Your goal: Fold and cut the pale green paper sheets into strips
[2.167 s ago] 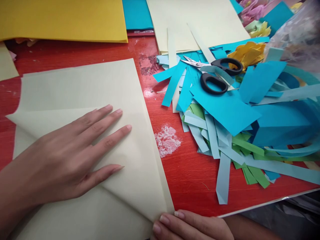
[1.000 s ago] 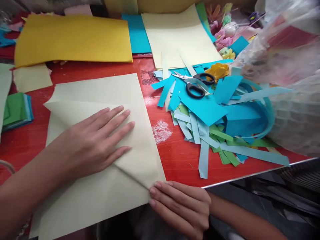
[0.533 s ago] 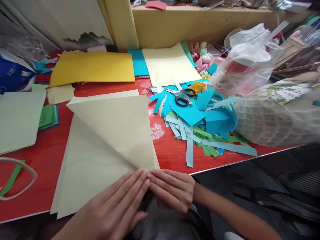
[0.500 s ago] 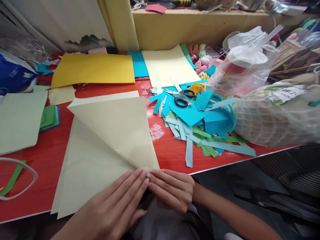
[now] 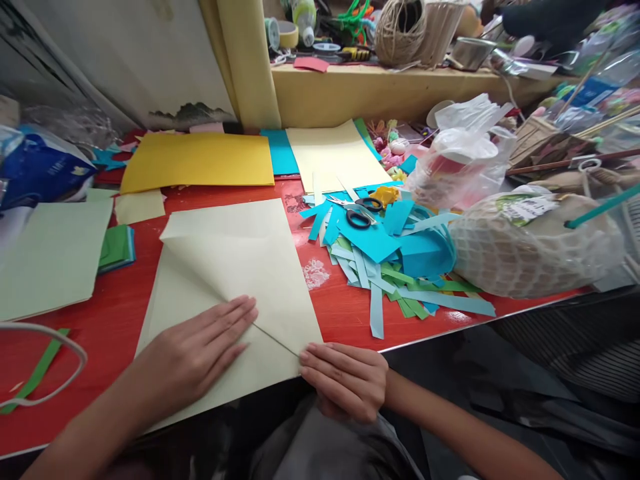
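Observation:
A large pale green sheet of paper [image 5: 265, 267] lies folded diagonally at the table's front edge, on top of at least one similar sheet. My left hand [image 5: 200, 343] lies flat across the slanted fold, fingers stretched and side by side. The upper left part of the flap still bulges slightly. At the near right corner, where the fold ends, my right hand [image 5: 347, 377] is closed on the paper, its fingers on top and its thumb mostly hidden beneath.
Scissors [image 5: 361, 212] rest on blue and green paper scraps [image 5: 375, 260] to the right. A net-wrapped bundle [image 5: 525, 247] stands beyond them. Yellow paper [image 5: 200, 160] and cream paper [image 5: 335, 157] lie at the back. More pale green sheets [image 5: 55, 257] and a white cable [image 5: 75, 347] are left.
My left hand has slid up and left along the fold, away from my right hand, which stays at the corner. The flap lies flatter. The camera view has tilted up.

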Available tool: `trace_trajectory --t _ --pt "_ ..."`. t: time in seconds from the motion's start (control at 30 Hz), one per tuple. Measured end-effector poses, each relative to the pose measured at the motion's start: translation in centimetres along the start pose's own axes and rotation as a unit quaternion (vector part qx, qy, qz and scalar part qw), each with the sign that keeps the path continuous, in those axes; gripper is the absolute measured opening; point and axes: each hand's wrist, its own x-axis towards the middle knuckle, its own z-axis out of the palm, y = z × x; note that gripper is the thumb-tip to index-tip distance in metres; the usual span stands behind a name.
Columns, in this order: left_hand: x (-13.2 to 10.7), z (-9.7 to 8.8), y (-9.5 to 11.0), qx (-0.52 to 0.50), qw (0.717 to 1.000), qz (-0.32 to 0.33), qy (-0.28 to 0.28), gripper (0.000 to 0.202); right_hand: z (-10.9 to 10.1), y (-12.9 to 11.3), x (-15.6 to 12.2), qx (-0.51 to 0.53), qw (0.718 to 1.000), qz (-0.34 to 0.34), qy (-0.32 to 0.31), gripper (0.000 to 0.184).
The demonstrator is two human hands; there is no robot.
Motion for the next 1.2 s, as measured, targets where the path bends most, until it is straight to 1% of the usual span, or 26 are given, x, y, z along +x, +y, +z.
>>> trace_trajectory --t 0.07,0.13,0.2,0.37,0.5,0.63,0.7,0.87,0.97,1.03,1.1,1.2 --pt "-0.3 0.2 -1.5 -0.014 1.000 -0.019 0.000 0.057 0.0 -0.1 -0.1 0.001 1.000 0.000 -0.004 0.028" --pt "-0.5 0.2 -2.5 -0.028 0.999 -0.032 -0.006 0.057 0.1 -0.2 -0.1 -0.001 1.000 0.004 -0.007 0.027" --pt "-0.6 0.3 -2.8 -0.043 0.998 -0.042 -0.017 0.055 0.1 -0.3 -0.1 -0.002 1.000 0.013 -0.009 0.027" --pt "-0.8 0.8 -2.7 -0.056 0.995 -0.069 -0.036 0.054 0.0 -0.3 0.2 -0.004 1.000 0.016 -0.019 0.026" --pt "-1.3 1.3 -3.6 -0.019 0.991 -0.129 -0.033 0.058 -0.1 -0.3 0.6 -0.005 1.000 0.012 -0.022 0.026" --pt "-1.7 1.6 -5.4 0.015 0.978 -0.200 -0.060 0.059 -0.1 -0.3 0.8 -0.003 1.000 0.015 -0.019 0.026" --pt "-1.6 1.7 -6.0 0.035 0.969 -0.233 -0.068 0.060 -0.1 -0.3 0.9 0.002 1.000 0.011 -0.023 0.027" --pt "-0.7 1.8 -6.3 0.062 0.946 -0.307 -0.082 0.069 -0.2 -0.5 1.1 0.009 1.000 0.019 -0.012 0.027" --pt "-0.1 1.8 -6.3 0.051 0.929 -0.355 -0.093 0.070 -0.4 -0.6 1.2 0.025 0.999 0.030 -0.037 0.028" --pt "0.0 1.9 -6.4 0.043 0.923 -0.369 -0.097 0.069 -0.6 -0.7 1.3 0.038 0.998 0.036 -0.046 0.030" --pt "0.0 2.1 -6.5 0.041 0.924 -0.369 -0.090 0.069 -1.0 -0.7 1.4 0.055 0.997 0.037 -0.044 0.031" --pt "-0.4 2.7 -6.7 0.041 0.936 -0.346 -0.055 0.070 -2.0 -0.9 1.6 0.071 0.995 0.041 -0.050 0.030"
